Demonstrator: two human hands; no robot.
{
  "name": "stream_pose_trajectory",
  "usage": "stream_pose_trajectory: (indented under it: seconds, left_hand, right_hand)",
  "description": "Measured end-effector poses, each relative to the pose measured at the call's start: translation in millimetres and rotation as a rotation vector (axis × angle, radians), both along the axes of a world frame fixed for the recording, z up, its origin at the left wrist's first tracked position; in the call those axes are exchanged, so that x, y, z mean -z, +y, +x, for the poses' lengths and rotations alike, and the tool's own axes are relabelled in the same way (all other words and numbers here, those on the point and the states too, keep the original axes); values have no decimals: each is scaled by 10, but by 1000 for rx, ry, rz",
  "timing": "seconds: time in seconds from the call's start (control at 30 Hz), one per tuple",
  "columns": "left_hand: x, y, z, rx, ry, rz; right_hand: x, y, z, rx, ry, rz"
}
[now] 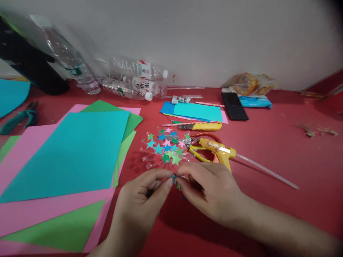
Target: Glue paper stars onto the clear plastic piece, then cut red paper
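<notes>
Apparently shaping small teal paper-like piece (pixel 174 177), pinched in nearly closed fingertips of left hand (pixel 143 200) and right hand (pixel 214 191); probably needs light pressure next

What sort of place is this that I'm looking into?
Most likely a craft table, though whether at home or in a workshop I can't tell. What shows it: coloured paper layered at the left, small stars clustered in the middle, and a glue gun beside them.

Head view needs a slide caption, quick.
Left hand and right hand pinch a small bluish piece near colored stars.
</notes>
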State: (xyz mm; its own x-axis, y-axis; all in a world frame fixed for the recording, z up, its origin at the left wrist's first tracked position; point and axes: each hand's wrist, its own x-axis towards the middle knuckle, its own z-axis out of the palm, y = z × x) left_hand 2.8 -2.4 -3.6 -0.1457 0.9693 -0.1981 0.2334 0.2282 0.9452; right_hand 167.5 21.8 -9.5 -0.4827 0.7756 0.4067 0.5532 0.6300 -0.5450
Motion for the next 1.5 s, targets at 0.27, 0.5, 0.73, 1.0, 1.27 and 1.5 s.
stream_pose_trajectory:
  seconds: [0.27, 0.5, 0.73, 1.0, 1.27, 1.5]
  left_hand:
    - [28, -4, -34, 7, 36, 16]
    - [-22, -24, -64, 36, 189, 225]
    - [-73, -46, -112, -3, 299, 316]
    - [54, 10, -246, 0, 302, 356]
    - [1, 91, -305, -94, 381, 382]
    - [221, 334, -524, -67, 319, 606]
  right_hand:
    - [3, -2, -11, 5, 9, 1]
    - [5, 11, 8, 21, -9, 7]
    - [-37, 13, 69, 14, 18, 110]
    - [-22, 25, 118, 6, -41, 206]
    - [-250, 104, 248, 181, -199, 121]
    - [-332, 124, 198, 248, -324, -104]
